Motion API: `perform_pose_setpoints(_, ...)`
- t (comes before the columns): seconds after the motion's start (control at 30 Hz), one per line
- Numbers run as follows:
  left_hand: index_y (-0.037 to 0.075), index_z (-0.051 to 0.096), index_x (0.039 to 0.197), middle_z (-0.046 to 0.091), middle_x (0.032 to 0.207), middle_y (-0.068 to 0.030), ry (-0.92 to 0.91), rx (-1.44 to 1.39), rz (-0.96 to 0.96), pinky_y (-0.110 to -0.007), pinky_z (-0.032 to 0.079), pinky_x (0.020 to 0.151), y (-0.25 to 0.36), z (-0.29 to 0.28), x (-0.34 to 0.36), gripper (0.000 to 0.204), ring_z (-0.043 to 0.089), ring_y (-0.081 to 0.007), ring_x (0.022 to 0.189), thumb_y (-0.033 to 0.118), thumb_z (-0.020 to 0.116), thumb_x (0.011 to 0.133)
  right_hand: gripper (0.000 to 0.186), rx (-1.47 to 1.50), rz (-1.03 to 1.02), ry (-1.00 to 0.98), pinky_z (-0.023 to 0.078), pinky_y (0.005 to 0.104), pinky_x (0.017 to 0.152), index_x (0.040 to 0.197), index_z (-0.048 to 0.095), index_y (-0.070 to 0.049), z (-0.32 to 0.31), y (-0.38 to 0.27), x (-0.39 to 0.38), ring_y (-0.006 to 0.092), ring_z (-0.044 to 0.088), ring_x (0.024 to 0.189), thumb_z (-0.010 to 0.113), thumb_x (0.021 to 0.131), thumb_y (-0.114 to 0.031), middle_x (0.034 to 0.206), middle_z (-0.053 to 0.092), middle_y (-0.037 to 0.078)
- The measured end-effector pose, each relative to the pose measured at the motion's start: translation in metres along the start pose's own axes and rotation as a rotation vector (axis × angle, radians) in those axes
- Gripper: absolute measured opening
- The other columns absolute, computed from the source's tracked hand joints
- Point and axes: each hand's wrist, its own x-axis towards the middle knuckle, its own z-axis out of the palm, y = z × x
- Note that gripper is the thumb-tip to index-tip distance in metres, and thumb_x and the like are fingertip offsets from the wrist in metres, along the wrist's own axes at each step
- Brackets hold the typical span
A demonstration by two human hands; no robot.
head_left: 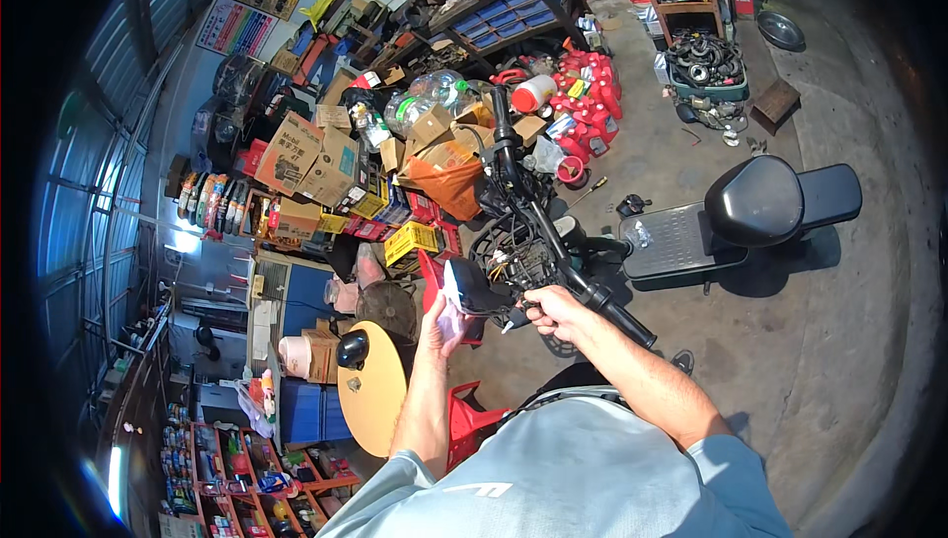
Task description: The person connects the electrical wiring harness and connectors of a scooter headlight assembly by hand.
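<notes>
In front of me stands an electric scooter with its front panels off, its black handlebar (538,217) running at a slant and a tangle of wires (509,267) bared below it. My left hand (442,333) is closed round what looks like a headlight (477,291), with a black shell and a pale, shiny face. My right hand (556,313) is shut, fingertips pinching thin dark wires beside the headlight, just under the handlebar grip (627,326). A small pale connector (512,325) hangs by those fingers. The hand hides part of the wires.
The scooter's footboard (681,242) and black seat (755,200) extend right. Cardboard boxes (316,158), an orange bag (444,183) and red bottles (588,94) crowd beyond the handlebar. A round wooden table (370,400) and red stool (472,424) stand at my left. A screwdriver (590,191) lies on the floor.
</notes>
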Motion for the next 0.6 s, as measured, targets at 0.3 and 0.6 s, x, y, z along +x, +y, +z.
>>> perform_pose_setpoints(0.3,0.017,0.026,0.147,0.043,0.140,-0.0055,-0.123,0.211,0.082,-0.042,0.037,0.103,-0.014,0.037,0.007,0.093,0.043,-0.0231,0.128,0.036,0.079,0.073,0.020,0.182,0.117,-0.097,0.022,0.0222,0.038,0.095,0.053,-0.006,0.003,-0.001,-0.004,0.0039,0.027,0.041,0.042,0.098,-0.022,0.058,0.037,-0.006)
perform_pose_setpoints(0.6,0.011,0.029,0.142,0.046,0.132,-0.0083,0.061,0.530,0.355,-0.038,0.040,0.099,-0.025,0.054,0.019,0.094,0.046,-0.0233,0.120,0.031,0.083,0.068,0.020,0.174,0.101,-0.062,0.022,0.0233,0.037,0.091,0.054,-0.005,0.013,0.001,-0.012,0.0050,0.027,0.040,0.043,0.097,-0.021,0.056,0.039,-0.005)
